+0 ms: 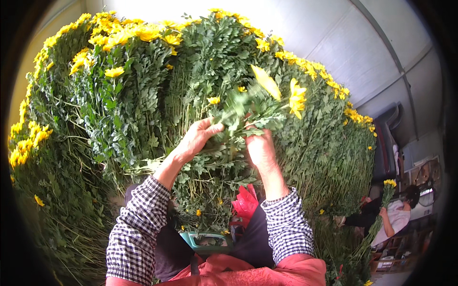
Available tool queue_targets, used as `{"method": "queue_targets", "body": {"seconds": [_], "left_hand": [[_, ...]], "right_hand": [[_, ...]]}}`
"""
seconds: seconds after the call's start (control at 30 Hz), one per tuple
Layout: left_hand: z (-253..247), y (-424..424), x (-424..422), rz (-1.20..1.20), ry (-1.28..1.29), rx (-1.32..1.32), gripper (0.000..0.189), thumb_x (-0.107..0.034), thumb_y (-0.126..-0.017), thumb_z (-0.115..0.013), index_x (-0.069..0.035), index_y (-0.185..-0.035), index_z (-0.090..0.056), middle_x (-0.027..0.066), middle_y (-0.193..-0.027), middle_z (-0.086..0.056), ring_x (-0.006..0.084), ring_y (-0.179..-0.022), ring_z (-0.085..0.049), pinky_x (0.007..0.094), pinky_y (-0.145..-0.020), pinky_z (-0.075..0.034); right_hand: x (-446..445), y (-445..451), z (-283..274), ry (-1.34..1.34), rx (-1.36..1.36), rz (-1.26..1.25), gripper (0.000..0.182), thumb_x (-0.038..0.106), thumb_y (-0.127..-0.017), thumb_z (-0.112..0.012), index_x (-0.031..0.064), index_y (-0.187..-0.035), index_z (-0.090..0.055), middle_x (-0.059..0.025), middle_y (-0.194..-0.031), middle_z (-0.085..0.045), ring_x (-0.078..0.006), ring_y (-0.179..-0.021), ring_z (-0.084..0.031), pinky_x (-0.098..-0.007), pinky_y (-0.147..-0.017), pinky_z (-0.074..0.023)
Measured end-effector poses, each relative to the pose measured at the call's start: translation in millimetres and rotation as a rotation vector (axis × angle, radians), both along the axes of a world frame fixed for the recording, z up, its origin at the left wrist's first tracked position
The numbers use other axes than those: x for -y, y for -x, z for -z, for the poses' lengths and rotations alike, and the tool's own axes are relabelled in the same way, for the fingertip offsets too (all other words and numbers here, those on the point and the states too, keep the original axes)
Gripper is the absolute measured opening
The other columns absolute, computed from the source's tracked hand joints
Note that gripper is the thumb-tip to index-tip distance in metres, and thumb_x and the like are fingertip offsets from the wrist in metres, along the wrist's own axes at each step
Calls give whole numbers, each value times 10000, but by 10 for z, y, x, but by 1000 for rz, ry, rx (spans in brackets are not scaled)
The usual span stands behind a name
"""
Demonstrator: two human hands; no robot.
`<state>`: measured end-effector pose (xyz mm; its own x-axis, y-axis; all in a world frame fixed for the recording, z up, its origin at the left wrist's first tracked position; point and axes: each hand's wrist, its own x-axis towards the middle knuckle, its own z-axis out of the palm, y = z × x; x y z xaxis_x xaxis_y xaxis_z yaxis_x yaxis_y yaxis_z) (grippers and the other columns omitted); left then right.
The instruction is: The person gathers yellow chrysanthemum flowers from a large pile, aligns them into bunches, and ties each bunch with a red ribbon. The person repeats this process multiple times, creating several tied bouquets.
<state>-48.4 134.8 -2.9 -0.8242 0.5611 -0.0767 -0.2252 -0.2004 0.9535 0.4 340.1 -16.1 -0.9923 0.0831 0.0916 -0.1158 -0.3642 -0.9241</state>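
Observation:
Both hands are at a few yellow chrysanthemum stems in front of me, slanting up to the right. Thumb on top, my left hand (198,137) grips them at their leaves. My right hand (260,148) closes around the leafy part nearer the blooms, its fingertips hidden by leaves. One held yellow bloom (297,98) faces right, and a second bloom (265,82) is blurred. Blurred green leaves (238,111) lie between the hands. Pale cut stem ends (150,166) show beside my left wrist; whether they belong to the held stems I cannot tell.
Tall piles of cut chrysanthemums (121,96) curve around me on the left, front and right. Between my knees are a green plastic handle-like frame (209,240) and red plastic wrapping (245,201). At far right a seated person (391,218) holds a long-stemmed bunch.

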Motion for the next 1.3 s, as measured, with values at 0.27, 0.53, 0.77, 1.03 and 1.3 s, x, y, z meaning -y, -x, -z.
{"method": "queue_targets", "body": {"seconds": [0.27, 0.53, 0.77, 1.03, 1.3], "left_hand": [[-96, -17, -187, 51, -210, 71, 282, -187, -896, -661, -46, -1131, -599, -11, -953, -655, 68, -785, -602, 231, -689, -517], [-65, 123, -106, -92, -150, 8, 181, -125, -856, -693, -30, -1003, -649, 36, -792, -673, 96, -577, -610, 207, -494, -462], [-76, 102, -56, -87, -213, 17, 241, -85, -830, -716, -37, -1057, -653, 10, -824, -677, 78, -634, -612, 207, -551, -471], [-234, -16, -76, -17, -173, 5, 285, -42, -779, -747, -54, -1055, -677, 20, -848, -699, 77, -674, -630, 217, -611, -514], [-234, -57, 143, 13, -126, -126, 289, -65, -740, -784, -57, -1017, -702, -2, -907, -704, 79, -772, -622, 246, -740, -500]], "right_hand": [[74, -17, -121, -286, 2, 239, 265, 259, -833, -739, 40, -966, -670, 4, -776, -658, -59, -594, -579, -195, -448, -455], [271, -80, -72, 170, -7, 143, 238, 186, -903, -649, -11, -1039, -654, -91, -1001, -677, -134, -783, -654, -272, -617, -582], [388, -123, -181, 50, -96, 251, 191, 152, -909, -636, -8, -1010, -664, -78, -925, -690, -117, -705, -641, -244, -563, -555], [346, -211, -256, -308, -175, 313, 144, 115, -870, -689, -2, -948, -659, -17, -786, -661, -71, -628, -581, -212, -541, -490], [343, -482, -332, -335, -421, 126, 117, 57, -898, -623, 62, -1011, -653, -34, -941, -661, -121, -800, -638, -235, -648, -520]]}}
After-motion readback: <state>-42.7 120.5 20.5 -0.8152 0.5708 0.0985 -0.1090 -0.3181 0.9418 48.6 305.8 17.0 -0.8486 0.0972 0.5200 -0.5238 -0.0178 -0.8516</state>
